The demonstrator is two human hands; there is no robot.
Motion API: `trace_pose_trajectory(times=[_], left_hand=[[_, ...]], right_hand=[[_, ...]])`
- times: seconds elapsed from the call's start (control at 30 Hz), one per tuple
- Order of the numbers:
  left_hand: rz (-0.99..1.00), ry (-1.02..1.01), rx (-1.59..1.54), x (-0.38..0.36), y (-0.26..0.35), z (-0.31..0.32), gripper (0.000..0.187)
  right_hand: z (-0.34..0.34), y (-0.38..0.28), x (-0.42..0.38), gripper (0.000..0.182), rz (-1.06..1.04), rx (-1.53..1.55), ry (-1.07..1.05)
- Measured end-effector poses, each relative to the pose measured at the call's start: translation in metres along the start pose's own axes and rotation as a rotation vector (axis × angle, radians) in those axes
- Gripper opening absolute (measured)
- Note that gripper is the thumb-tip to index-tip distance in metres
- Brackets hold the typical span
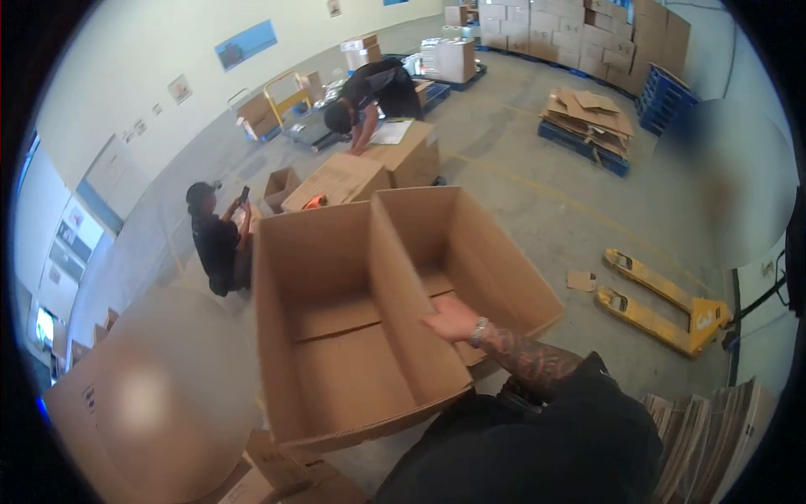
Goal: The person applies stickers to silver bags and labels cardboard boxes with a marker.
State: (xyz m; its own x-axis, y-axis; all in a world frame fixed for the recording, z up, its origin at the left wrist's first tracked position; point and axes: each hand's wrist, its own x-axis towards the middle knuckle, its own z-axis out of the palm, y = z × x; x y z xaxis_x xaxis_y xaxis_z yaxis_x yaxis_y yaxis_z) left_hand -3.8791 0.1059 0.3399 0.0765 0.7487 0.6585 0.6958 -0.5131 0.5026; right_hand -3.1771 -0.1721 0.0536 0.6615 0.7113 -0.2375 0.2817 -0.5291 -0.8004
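My right hand (453, 320), with a metal watch at the wrist, reaches in from the right. Its fingers are closed over the upper edge of the wall between two open cardboard compartments, which stand side by side. The larger left one (361, 370) shows a bare bottom with a seam. The narrower right one (495, 260) is partly covered by my hand and forearm. Whether these are two boxes or one divided box is hard to tell. My left hand is not in view.
Beyond stand closed boxes (411, 155), with a person (378, 92) leaning over them. Another person (220, 239) holds a phone at the left. A yellow pallet jack (663, 315) and flattened cardboard (588, 118) on a pallet lie right. Cardboard sheets (714, 445) stand lower right.
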Motion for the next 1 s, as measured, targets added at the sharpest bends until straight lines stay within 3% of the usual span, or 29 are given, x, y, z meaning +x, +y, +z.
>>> trace_pose_trajectory(times=[0.23,0.27,0.33,0.4,0.47,0.53,0.6,0.67,0.73,0.8,0.83,0.9,1.0], left_hand=[[0.22,-0.153,-0.483,0.001,0.041,0.217,0.041],[0.246,-0.177,-0.549,-0.012,0.086,0.25,0.041],[-0.05,0.034,-0.488,-0.075,0.2,0.331,0.037],[0.14,-0.218,-0.016,-0.092,0.224,0.385,0.04],[-0.031,-0.314,-0.27,-0.113,0.27,0.455,0.04],[0.193,-0.179,-0.477,-0.137,0.278,0.544,0.043],[0.251,-0.183,-0.518,-0.161,0.331,0.6,0.042],[0.306,-0.172,-0.567,-0.179,0.395,0.642,0.041],[0.204,-0.426,-0.563,-0.191,0.458,0.679,0.029],[0.167,-0.481,-0.675,-0.205,0.547,0.698,0.021],[0.134,-0.531,-0.781,-0.211,0.585,0.711,0.016],[0.147,-0.556,-0.811,-0.217,0.634,0.758,0.017],[0.208,-0.583,-0.847,-0.215,0.716,0.831,0.02]], right_hand=[[-0.132,0.144,-0.085,0.036,0.284,0.0,0.384],[-0.153,0.162,-0.098,0.037,0.33,0.047,0.434],[-0.193,0.209,-0.12,0.037,0.384,0.071,0.551],[-0.237,0.264,-0.137,0.034,0.426,0.085,0.652],[-0.274,0.305,-0.158,0.033,0.475,0.123,0.683],[-0.318,0.337,-0.175,0.032,0.532,0.235,0.779],[-0.348,0.405,-0.193,0.035,0.592,0.116,0.883],[-0.387,0.429,-0.197,0.038,0.636,-0.01,0.992],[-0.425,0.426,-0.207,0.038,0.748,0.171,1.039],[-0.456,0.46,-0.208,0.038,0.807,0.153,1.047],[-0.472,0.485,-0.217,0.04,0.864,0.145,1.05],[-0.488,0.618,-0.249,0.046,0.807,-0.126,1.159],[-0.528,0.659,-0.279,0.044,0.848,0.005,1.049]])
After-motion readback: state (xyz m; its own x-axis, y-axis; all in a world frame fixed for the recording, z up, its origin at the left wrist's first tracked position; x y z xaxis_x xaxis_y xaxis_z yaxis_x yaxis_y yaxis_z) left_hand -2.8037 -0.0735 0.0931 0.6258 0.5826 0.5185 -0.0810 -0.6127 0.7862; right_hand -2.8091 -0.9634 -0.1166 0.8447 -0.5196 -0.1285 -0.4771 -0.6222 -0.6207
